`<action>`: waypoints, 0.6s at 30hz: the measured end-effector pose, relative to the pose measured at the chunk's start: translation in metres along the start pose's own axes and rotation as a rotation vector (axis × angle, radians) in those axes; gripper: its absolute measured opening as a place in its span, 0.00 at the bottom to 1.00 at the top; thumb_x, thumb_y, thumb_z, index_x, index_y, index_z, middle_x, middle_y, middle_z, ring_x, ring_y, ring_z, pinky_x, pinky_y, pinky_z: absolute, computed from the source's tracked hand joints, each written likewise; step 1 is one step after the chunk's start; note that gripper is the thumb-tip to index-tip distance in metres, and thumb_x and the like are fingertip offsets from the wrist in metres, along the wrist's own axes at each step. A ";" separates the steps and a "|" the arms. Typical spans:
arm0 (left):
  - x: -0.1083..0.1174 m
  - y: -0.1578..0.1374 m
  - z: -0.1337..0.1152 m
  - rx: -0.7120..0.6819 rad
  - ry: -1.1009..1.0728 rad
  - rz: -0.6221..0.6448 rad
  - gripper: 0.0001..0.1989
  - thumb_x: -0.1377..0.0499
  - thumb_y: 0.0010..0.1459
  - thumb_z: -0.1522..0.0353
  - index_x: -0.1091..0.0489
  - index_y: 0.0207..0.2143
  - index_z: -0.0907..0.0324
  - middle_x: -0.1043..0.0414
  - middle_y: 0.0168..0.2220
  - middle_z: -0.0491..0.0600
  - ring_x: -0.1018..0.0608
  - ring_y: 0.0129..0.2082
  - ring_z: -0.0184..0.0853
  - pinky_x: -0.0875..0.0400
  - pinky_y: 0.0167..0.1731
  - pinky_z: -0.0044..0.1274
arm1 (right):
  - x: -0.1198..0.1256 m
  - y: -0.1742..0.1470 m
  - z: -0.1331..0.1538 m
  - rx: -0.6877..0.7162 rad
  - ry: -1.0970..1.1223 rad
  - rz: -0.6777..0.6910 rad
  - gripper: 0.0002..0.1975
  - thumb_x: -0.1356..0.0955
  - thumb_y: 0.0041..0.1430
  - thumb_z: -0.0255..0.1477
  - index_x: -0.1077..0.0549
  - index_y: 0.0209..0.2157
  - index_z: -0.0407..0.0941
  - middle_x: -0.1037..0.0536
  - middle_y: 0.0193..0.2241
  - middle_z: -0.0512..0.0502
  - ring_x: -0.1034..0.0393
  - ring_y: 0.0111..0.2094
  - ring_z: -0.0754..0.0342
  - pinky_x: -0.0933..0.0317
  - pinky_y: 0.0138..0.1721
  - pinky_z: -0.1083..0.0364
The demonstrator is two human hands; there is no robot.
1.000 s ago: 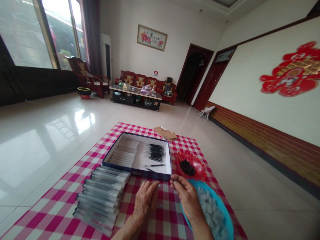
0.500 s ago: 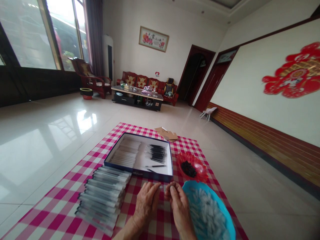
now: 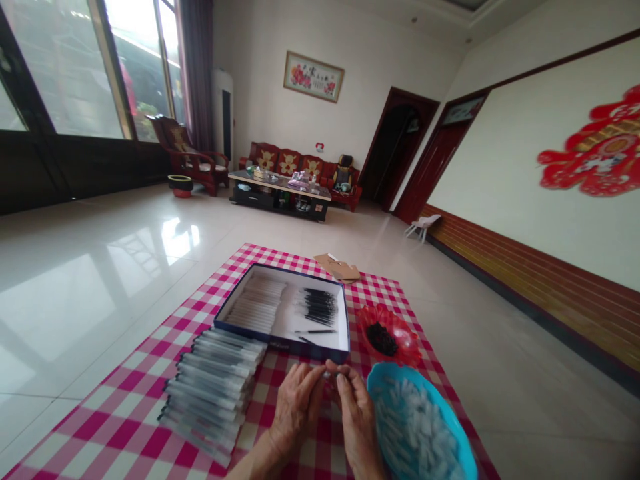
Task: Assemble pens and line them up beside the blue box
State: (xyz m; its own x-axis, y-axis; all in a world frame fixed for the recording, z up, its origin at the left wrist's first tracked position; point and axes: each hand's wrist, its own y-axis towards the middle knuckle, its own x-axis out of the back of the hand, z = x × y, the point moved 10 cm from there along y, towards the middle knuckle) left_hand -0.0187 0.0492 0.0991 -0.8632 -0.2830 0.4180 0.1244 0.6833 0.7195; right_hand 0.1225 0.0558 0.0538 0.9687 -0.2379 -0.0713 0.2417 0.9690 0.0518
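My left hand (image 3: 299, 400) and my right hand (image 3: 356, 413) meet at the fingertips above the checked cloth, in front of the box. Both are closed in a pinch. A small pale, see-through piece (image 3: 327, 375) shows between them, mostly covered by fingers; its exact kind is unclear. To the left lies a stack of clear-barrelled pens (image 3: 213, 387) with dark ends. Beside my right hand stands a blue bowl (image 3: 450, 427) of translucent pen caps (image 3: 420, 420). A shallow box (image 3: 287, 337) holds clear tubes (image 3: 257, 303) and black pen refills (image 3: 320, 307).
A red petal-edged dish (image 3: 407, 333) of small black parts (image 3: 382, 339) sits behind the blue bowl. Folded cardboard (image 3: 337, 268) lies at the table's far edge. The table wears a pink-and-white checked cloth (image 3: 135, 400). Beyond stand a coffee table (image 3: 277, 193) and a wooden sofa (image 3: 300, 163).
My hands have come together: the right fingertips moved left until they met the left ones around the small piece. The whole view has shifted slightly.
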 end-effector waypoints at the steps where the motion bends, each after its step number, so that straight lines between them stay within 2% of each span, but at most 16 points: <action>1: 0.000 0.000 0.000 0.003 0.004 0.000 0.12 0.50 0.63 0.74 0.33 0.47 0.57 0.30 0.32 0.50 0.30 0.31 0.36 0.33 0.32 0.27 | -0.001 -0.001 0.001 0.000 -0.021 0.007 0.15 0.35 0.59 0.40 0.28 0.43 0.47 0.23 0.47 0.43 0.30 0.51 0.46 0.38 0.53 0.47; 8: -0.004 -0.002 0.001 -0.002 0.031 0.013 0.14 0.50 0.63 0.73 0.34 0.49 0.57 0.30 0.33 0.51 0.30 0.32 0.37 0.34 0.31 0.27 | -0.004 -0.003 0.015 0.078 -0.187 0.033 0.14 0.37 0.60 0.40 0.29 0.42 0.48 0.23 0.48 0.44 0.31 0.52 0.48 0.39 0.54 0.49; 18: -0.007 0.002 -0.002 -0.009 0.126 0.103 0.12 0.52 0.64 0.72 0.31 0.43 0.59 0.32 0.29 0.50 0.32 0.28 0.37 0.37 0.29 0.28 | -0.011 -0.005 0.023 0.202 -0.397 0.073 0.13 0.39 0.63 0.36 0.29 0.45 0.47 0.23 0.48 0.44 0.30 0.50 0.49 0.37 0.52 0.51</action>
State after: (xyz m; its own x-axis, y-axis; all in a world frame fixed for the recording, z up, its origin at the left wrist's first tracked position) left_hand -0.0112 0.0514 0.0989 -0.7779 -0.2941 0.5554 0.2137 0.7073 0.6738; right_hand 0.1124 0.0520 0.0772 0.9209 -0.2148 0.3253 0.1398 0.9609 0.2388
